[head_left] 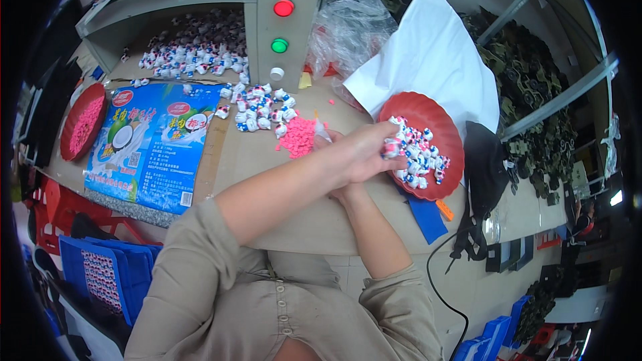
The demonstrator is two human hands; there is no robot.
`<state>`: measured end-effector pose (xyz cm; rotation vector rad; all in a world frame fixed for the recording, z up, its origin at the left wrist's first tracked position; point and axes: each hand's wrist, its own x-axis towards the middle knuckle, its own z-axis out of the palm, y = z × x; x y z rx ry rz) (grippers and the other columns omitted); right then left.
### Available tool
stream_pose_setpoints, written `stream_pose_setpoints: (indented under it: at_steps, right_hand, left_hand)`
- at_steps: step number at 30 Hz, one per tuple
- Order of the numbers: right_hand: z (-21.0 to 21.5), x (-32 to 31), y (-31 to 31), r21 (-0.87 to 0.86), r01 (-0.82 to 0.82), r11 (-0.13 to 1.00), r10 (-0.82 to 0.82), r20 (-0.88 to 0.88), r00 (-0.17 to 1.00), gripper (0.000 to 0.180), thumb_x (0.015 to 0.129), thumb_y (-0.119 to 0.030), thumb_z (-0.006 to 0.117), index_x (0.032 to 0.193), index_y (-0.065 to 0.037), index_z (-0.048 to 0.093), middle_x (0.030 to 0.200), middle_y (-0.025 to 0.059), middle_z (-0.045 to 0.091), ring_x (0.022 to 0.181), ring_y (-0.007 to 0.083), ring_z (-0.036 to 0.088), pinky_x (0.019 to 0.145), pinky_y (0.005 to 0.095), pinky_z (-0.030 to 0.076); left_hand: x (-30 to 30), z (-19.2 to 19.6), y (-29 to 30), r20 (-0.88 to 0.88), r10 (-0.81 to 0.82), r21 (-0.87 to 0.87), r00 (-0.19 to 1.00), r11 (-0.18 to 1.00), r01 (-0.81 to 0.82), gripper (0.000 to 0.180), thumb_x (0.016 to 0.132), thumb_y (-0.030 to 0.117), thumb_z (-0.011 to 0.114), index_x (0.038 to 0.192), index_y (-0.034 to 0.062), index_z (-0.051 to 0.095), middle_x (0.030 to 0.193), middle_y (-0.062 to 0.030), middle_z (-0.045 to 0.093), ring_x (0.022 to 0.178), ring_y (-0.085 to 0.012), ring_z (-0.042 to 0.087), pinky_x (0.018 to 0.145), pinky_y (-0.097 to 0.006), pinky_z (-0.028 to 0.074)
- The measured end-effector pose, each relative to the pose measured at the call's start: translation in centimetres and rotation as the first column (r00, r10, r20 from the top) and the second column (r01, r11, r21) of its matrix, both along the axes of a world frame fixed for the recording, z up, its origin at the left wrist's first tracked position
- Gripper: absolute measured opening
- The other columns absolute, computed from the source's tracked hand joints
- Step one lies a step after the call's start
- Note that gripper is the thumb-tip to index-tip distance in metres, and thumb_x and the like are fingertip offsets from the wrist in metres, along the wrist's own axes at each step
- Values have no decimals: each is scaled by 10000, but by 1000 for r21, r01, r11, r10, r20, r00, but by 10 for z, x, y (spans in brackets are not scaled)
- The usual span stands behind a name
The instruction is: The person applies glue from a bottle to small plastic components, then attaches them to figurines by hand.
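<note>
Left hand [364,154] reached across to red dish [441,127] at centre right, fingers clamped on small white figurines [390,149]. Right hand [344,194] hidden beneath left forearm, finger state not discernible. Pink pieces [297,137] piled nearby.

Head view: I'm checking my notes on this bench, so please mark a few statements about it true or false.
1. The left hand reaches across to the red dish on the right. True.
2. That dish holds small white, blue and pink figures. True.
3. The loose pink pieces lie in a blue bin. False: they lie bare on the table.
4. The box shows two green lights. False: one red light above one green.
5. The right hand is in full view. False: the left forearm mostly hides it.
</note>
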<state>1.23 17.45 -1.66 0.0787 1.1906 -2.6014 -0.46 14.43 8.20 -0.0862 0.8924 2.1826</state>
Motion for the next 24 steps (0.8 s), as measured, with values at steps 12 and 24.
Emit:
stream_pose_setpoints:
  at_steps: [12, 24]
  right_hand:
    - [32, -7, 9, 245, 244, 938, -239, -48, 970, 291, 854, -188, 483, 1070, -1, 423, 810, 57, 537, 571, 107, 503, 487, 218, 415]
    - [37, -5, 22, 54, 284, 957, -266, -222, 938, 230, 818, -158, 561, 975, -18, 468, 795, 42, 546, 633, 81, 484, 521, 201, 385]
  left_hand:
    - [-19, -37, -127, -790, -603, -377, 111, 335, -864, 365, 665, -35, 490, 1009, 69, 554, 990, -126, 544, 956, -271, 474, 815, -340, 401]
    - [-10, -56, -162, -812, -555, -466, 184, 424, -777, 258, 710, 6, 576, 965, 35, 550, 888, -60, 573, 800, -177, 535, 710, -288, 439]
